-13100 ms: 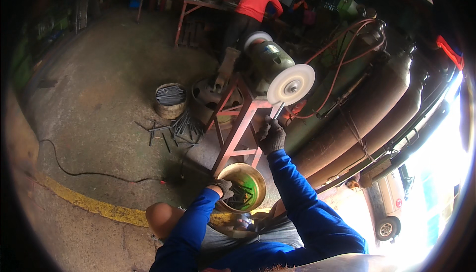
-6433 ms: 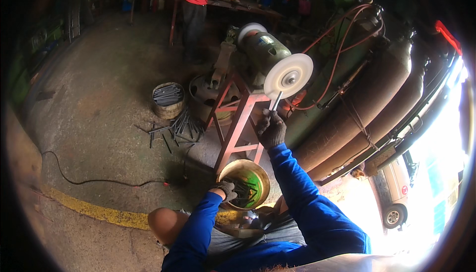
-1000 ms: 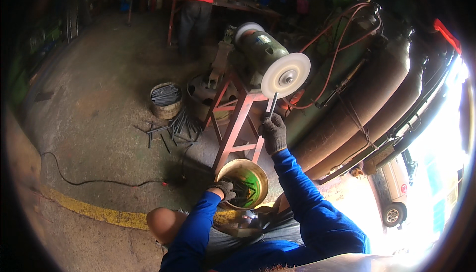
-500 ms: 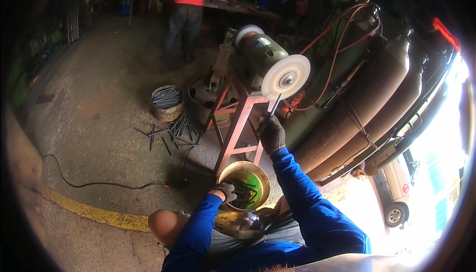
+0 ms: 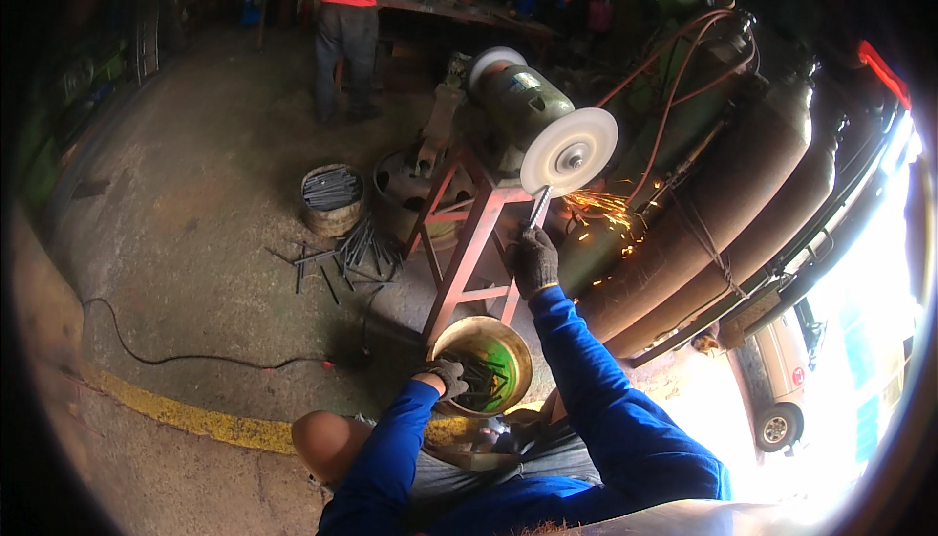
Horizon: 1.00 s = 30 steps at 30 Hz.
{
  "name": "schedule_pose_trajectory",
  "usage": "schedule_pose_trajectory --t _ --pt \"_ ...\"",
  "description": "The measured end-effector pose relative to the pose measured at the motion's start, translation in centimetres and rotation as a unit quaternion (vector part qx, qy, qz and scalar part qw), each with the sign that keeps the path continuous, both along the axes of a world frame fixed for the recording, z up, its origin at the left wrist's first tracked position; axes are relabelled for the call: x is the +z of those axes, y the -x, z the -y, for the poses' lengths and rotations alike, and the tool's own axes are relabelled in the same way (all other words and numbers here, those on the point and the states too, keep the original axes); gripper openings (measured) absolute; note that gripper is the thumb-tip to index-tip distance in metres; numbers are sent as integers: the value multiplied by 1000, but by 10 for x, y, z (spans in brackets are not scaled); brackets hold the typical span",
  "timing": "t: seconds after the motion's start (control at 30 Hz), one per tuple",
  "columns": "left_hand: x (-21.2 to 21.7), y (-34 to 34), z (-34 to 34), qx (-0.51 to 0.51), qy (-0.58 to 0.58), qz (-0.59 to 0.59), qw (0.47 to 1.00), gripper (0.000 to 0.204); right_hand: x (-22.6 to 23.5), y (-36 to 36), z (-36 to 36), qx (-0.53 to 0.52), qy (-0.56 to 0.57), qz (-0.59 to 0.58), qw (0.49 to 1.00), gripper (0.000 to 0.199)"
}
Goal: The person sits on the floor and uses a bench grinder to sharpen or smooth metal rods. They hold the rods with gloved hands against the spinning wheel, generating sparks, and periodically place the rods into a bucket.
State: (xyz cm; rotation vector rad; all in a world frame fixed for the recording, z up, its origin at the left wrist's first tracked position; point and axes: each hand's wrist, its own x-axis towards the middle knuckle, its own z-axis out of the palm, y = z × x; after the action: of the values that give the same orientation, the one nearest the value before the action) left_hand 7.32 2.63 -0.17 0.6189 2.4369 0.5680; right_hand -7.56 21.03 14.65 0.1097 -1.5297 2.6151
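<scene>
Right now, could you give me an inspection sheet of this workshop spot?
Surface: stained concrete floor with a yellow line.
Job's things: metal strip against the white wheel of the grinder on a red stand; sparks fly.
Clutter: loose rods, bucket of rods.
Hands: right hand grips the strip; left hand on the bowl.
Cables: black cord, red hoses.
Surroundings: gas cylinders, person in red, car.

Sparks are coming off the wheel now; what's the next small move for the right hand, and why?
Probably hold the metal piece steady against the white wheel. The gloved right hand presses its tip to the wheel's lower edge, and sparks fly rightward.
</scene>
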Motion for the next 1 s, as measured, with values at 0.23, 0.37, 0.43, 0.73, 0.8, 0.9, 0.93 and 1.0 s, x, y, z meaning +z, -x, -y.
schedule_pose_trajectory --t 0.23,0.37,0.43,0.73,0.8,0.9,0.93,1.0 --pt "-1 3 -4 0 7 9 1000 48 -1 3 -11 -44 3 -26 999 28" --pt "2 0 1 7 2 13 1000 48 17 -4 1 -273 -605 -321 676 28" --pt "2 -2 3 13 3 11 1000 48 21 -11 12 -208 -575 -276 741 28" --pt "-7 0 1 9 -7 -12 1000 49 -22 19 -3 -131 -600 -261 745 28" --pt "-7 6 -10 -9 -15 -29 999 48 -38 44 -39 -156 -678 -255 671 29" --pt "-8 4 -8 -4 -16 -28 999 48 -40 45 -41 -102 -538 -192 815 30" --pt "-7 4 -8 -2 -16 -27 1000 48 -38 41 -41 -91 -483 -167 855 30" --pt "-11 0 0 6 -18 -22 1000 48 -21 23 -20 -83 -412 -125 899 29"
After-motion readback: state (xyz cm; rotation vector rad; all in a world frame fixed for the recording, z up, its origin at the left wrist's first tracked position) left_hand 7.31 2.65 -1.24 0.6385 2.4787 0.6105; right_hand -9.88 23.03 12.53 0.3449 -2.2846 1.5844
